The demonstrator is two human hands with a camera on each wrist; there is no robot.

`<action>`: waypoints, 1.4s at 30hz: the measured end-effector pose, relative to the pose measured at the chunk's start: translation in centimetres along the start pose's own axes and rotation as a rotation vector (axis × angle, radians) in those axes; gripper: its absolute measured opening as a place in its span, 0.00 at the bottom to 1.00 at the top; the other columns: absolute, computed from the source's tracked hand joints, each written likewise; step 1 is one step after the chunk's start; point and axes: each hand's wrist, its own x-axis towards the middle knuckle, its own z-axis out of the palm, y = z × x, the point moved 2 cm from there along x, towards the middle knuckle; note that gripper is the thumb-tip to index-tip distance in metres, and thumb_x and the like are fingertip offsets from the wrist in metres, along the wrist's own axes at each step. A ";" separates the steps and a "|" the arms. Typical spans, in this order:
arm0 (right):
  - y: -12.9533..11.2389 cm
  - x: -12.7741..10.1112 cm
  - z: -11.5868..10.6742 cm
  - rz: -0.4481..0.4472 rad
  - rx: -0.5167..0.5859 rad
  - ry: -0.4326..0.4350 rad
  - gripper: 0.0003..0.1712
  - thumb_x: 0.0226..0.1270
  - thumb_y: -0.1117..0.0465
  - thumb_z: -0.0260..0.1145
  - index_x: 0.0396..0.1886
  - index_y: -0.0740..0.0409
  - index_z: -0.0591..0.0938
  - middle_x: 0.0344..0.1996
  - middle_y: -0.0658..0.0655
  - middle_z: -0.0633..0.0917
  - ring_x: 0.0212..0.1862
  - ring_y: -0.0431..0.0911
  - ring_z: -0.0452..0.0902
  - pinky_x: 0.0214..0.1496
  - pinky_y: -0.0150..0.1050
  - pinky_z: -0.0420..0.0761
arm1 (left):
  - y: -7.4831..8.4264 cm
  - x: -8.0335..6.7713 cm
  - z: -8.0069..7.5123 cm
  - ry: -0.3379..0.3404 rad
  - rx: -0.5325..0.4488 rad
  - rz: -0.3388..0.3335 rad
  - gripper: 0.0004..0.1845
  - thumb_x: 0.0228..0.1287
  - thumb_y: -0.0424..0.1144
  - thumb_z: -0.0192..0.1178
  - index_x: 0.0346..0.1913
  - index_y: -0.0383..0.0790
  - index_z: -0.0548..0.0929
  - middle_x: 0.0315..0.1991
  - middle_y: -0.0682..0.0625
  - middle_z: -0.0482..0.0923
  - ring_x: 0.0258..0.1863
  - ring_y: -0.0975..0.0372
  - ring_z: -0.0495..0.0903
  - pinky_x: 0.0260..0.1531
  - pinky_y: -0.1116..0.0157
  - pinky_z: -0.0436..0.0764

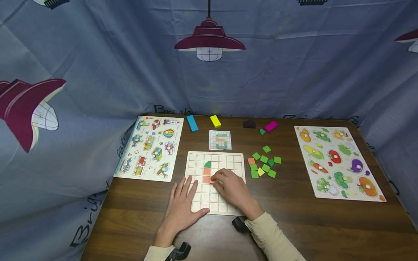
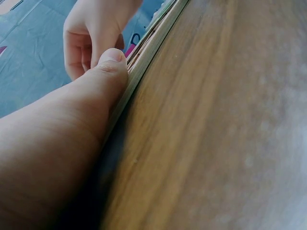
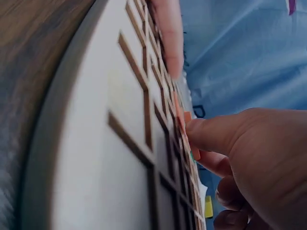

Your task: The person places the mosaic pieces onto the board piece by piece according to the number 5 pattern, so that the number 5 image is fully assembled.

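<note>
Two hands down on the wooden grid board (image 1: 225, 208), pale and square-celled, mid-table. Left hand (image 1: 183, 206) flat on the board's near left corner, fingers straight, gripping nothing; from the left wrist, only a thumb (image 2: 108, 67) pushed against the board's layered edge (image 2: 153, 36). Right hand (image 1: 230, 186) curled over the board's centre, fingertip pressing an orange tile (image 1: 207, 179); up close from the right wrist, flat thin tile (image 3: 188, 125) under a fingertip (image 3: 196, 132), sunk in a cell. In the board: two orange squares, a green quarter-round (image 1: 207, 164) above. Loose green tiles (image 1: 265, 163) just right of the board; pattern card (image 1: 220, 140) just behind.
</note>
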 end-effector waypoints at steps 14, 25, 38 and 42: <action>0.6 0.2 0.8 -0.022 -0.011 0.009 0.04 0.66 0.57 0.74 0.39 0.44 0.90 0.43 0.43 0.88 0.45 0.43 0.83 0.43 0.40 0.85 | 0.0 0.0 -0.2 -0.005 -0.013 -0.005 0.56 0.57 0.78 0.56 0.82 0.50 0.57 0.84 0.49 0.47 0.84 0.52 0.44 0.81 0.45 0.43; 0.8 -0.4 0.2 -0.014 -0.071 0.009 0.08 0.64 0.55 0.75 0.42 0.45 0.93 0.44 0.45 0.89 0.48 0.44 0.84 0.52 0.40 0.85 | 0.0 0.0 -0.1 -0.010 0.004 -0.008 0.56 0.57 0.78 0.56 0.82 0.51 0.56 0.84 0.50 0.46 0.84 0.52 0.43 0.81 0.46 0.43; 8.1 -1.7 -3.7 0.192 -0.093 0.076 0.13 0.66 0.55 0.74 0.47 0.54 0.90 0.48 0.56 0.88 0.50 0.54 0.84 0.44 0.51 0.86 | 0.0 -0.1 0.1 0.008 0.001 0.001 0.56 0.57 0.80 0.54 0.82 0.50 0.56 0.84 0.50 0.46 0.84 0.52 0.43 0.81 0.46 0.43; 10.5 -0.9 -4.2 0.250 -0.154 0.057 0.16 0.68 0.55 0.72 0.50 0.57 0.90 0.49 0.60 0.87 0.49 0.57 0.81 0.42 0.52 0.85 | 0.0 -0.1 0.0 0.010 -0.004 0.003 0.56 0.56 0.79 0.55 0.82 0.50 0.57 0.84 0.49 0.46 0.84 0.52 0.43 0.80 0.46 0.43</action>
